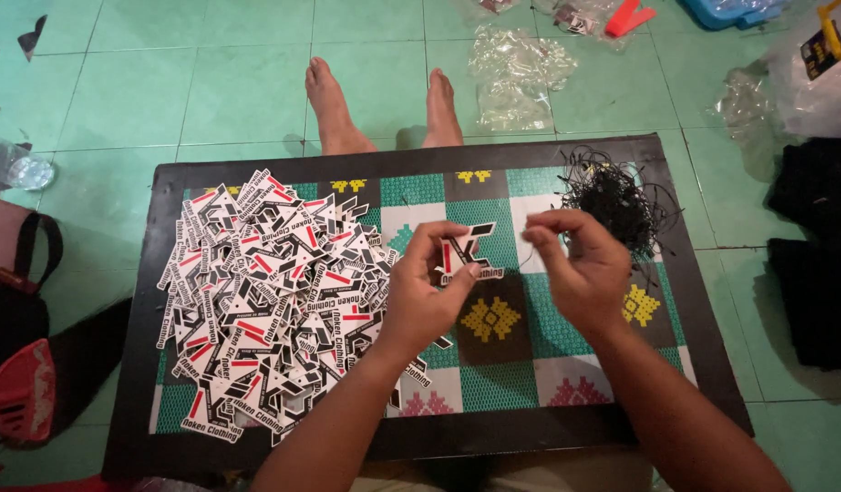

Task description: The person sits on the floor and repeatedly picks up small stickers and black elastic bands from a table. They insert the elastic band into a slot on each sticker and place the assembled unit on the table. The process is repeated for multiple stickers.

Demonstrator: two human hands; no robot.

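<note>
- Head view: the left hand (420, 296) pinches one cut-out tag (466, 253), black, white and red, between thumb and fingertips, held above the middle of the patterned board (402, 169).
- The right hand (580, 269) hovers just right of the tag, fingertips closed together as if on a thin black string; the strand itself is too fine to make out.
- A heap of tags (274, 301) covers the board's left half; a tangle of black strings (612, 196) lies at its far right corner.
- Judged step: threading a string through the tag. It calls for steadying the tag and aiming the string's tip at its hole.
</note>
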